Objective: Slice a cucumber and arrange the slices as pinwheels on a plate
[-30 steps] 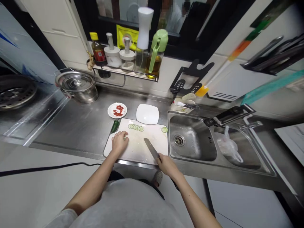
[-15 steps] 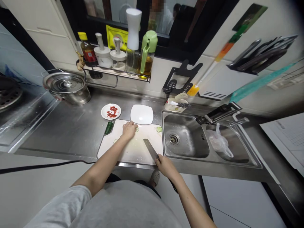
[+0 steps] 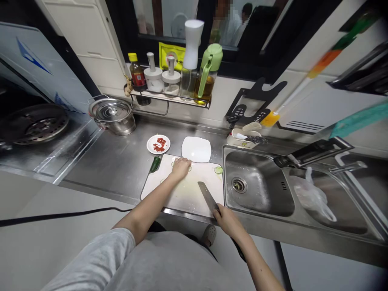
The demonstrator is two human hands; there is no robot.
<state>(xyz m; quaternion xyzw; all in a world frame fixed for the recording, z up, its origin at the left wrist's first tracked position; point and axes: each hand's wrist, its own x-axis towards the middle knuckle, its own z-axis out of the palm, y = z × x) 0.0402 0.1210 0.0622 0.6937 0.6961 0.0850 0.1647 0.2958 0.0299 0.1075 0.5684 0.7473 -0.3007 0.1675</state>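
On the white cutting board (image 3: pixel 182 198), my left hand (image 3: pixel 180 169) lies palm down near the far edge. Its fingers are bent and pressed together at a thin cucumber slice (image 3: pixel 190 168), which shows beside the fingertips. My right hand (image 3: pixel 227 220) is wrapped round the handle of a kitchen knife (image 3: pixel 207 196); the blade points away to the left, low over or on the board. A thicker cucumber piece (image 3: pixel 218 170) sits at the board's far right corner. At its far left corner lies a dark green cucumber piece (image 3: pixel 155 164). Other thin slices are partly hidden by my left arm.
Behind the board stand a white plate (image 3: pixel 196 149) and a smaller plate (image 3: pixel 150 145) with chopped red bits. A lidded steel pot (image 3: pixel 121 123) is at left. The double sink (image 3: pixel 257 190) adjoins the board's right side. A bottle rack (image 3: pixel 172 99) hangs above the counter.
My view has swung left, so the counter appears further right. My left hand has shifted slightly on the board, showing a slice at its left. My right hand still grips the knife.
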